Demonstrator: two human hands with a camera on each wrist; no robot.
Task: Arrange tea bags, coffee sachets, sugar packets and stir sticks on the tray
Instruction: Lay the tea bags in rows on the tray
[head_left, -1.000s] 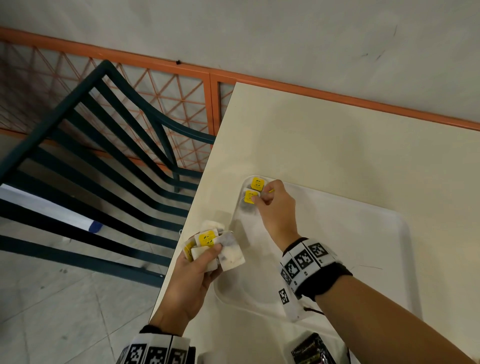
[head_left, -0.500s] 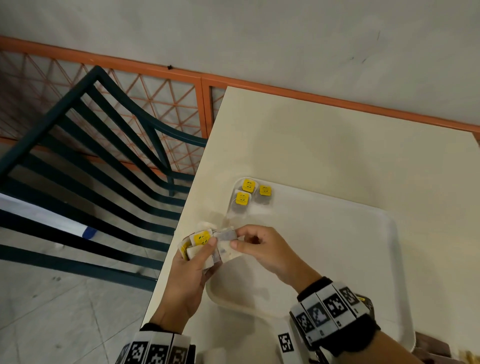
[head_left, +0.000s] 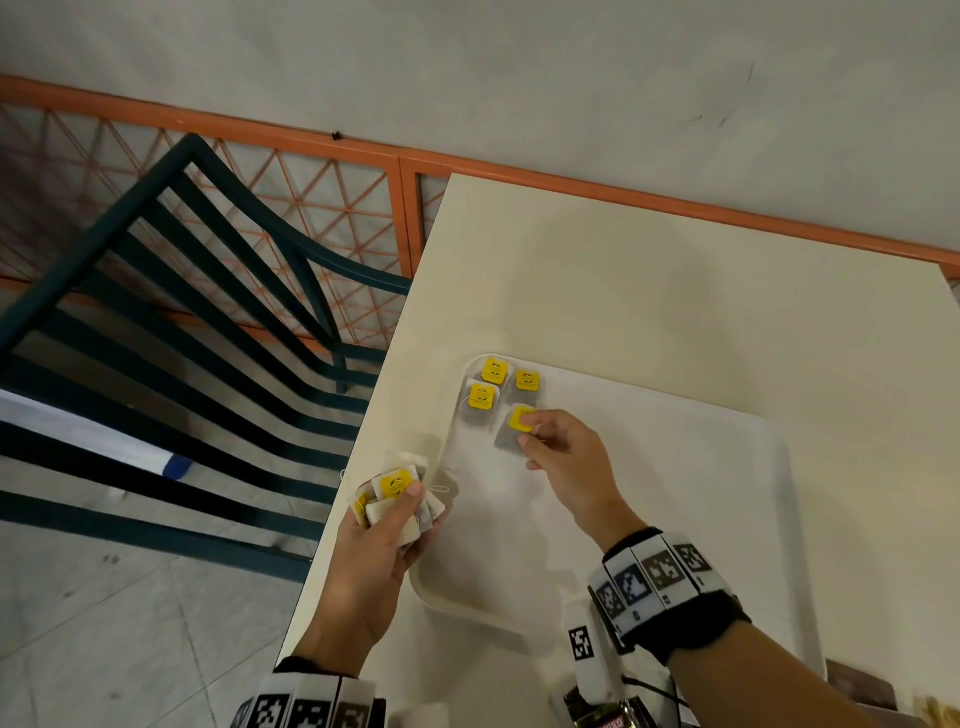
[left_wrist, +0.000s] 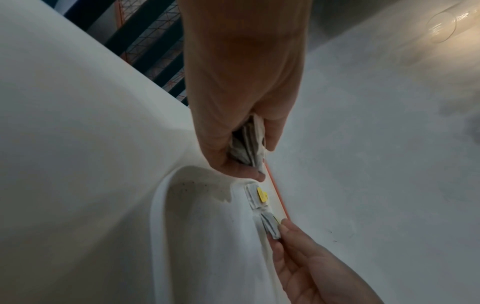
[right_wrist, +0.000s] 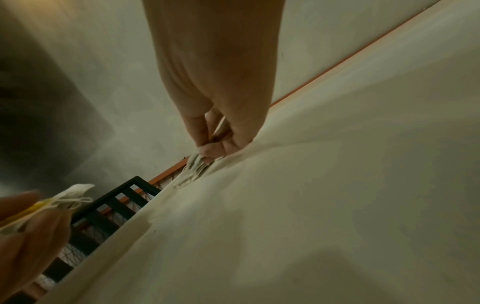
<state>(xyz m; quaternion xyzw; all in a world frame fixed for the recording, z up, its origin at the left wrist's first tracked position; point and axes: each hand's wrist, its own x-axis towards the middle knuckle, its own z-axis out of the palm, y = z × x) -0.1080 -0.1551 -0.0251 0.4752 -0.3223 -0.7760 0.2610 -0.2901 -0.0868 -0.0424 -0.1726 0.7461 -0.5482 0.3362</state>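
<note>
A white tray (head_left: 649, 519) lies on the cream table. Three tea bags with yellow tags (head_left: 493, 371) sit in its far left corner. My right hand (head_left: 527, 434) pinches a fourth tea bag (head_left: 511, 434) just beside them, low over the tray floor; the right wrist view shows that tea bag (right_wrist: 196, 164) at my fingertips. My left hand (head_left: 400, 499) grips a bunch of tea bags (head_left: 397, 493) over the table's left edge, next to the tray's rim. The left wrist view shows the bunch (left_wrist: 246, 144) between thumb and fingers.
A dark green slatted chair (head_left: 208, 338) stands left of the table (head_left: 675, 286). An orange mesh rail (head_left: 311, 208) runs along the wall. Dark sachets (head_left: 613, 719) lie at the near edge by my right wrist.
My right hand left the tray corner, took a tea bag from the bunch in my left hand and carried it back beside the three on the tray. The left hand stayed put.
</note>
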